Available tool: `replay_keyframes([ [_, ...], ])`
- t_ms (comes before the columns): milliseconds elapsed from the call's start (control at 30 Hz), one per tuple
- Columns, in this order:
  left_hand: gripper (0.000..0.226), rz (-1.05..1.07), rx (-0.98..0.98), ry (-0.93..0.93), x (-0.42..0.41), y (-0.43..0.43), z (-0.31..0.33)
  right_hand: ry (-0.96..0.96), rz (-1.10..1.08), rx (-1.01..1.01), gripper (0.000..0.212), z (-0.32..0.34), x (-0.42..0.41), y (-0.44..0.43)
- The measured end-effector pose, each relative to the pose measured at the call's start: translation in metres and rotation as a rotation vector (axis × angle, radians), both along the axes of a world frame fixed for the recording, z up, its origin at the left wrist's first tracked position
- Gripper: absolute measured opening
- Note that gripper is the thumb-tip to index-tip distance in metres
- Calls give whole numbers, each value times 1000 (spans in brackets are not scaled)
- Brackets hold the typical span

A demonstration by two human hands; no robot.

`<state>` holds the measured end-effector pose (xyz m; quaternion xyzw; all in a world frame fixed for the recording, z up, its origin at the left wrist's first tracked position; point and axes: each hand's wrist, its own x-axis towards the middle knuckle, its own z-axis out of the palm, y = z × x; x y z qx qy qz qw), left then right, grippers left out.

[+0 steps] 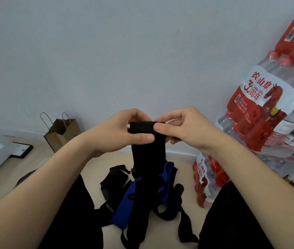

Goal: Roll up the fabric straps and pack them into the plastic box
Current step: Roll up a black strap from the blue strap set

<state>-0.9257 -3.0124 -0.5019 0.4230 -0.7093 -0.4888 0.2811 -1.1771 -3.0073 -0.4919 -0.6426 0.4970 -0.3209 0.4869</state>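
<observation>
Both arms were bare, came up from the lower corners & met mid-frame. L hand (122, 130) was curled, thumb laid across the front of the black strap (144, 151), fingers wrapped behind its rolled top end. R hand (189, 130) gripped the same roll from the opp. side, thumb pressed on its upper front, just above the L thumb. Wrists sat approx. level; L forearm (43, 186) & R forearm (259, 177) angled inward.
</observation>
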Motion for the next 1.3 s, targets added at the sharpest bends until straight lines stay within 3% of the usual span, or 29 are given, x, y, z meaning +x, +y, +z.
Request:
replay_keyframes([
  [133,32,-105,167,58,0,1,3,-11,-10,-74,31,-3,1,1],
  [233,25,-77,27,27,-2,3,1,54,40,-94,35,-3,1,1],
  [500,41,27,-320,-235,-11,6,-4,150,77,53,37,-9,11,0],
  [600,48,18,-140,-303,-11,4,-7,110,10,58,25,-14,11,-2],
  [733,36,-88,66,-328,-7,0,-8,110,-30,67,35,-25,12,-4],
  [800,30,-101,59,-306,-7,0,-9,122,-23,47,40,-28,14,-3],
  [900,43,-25,-53,-403,-7,3,-11,199,57,21,45,-31,16,-1],
  [1000,52,11,-114,-459,-10,9,-15,352,166,5,43,-32,18,6],
  [1133,56,97,-180,-447,-14,17,-26,562,185,-172,45,-36,23,16],
  [1300,45,9,17,-373,-8,26,-41,541,144,-250,34,-47,23,26],
])
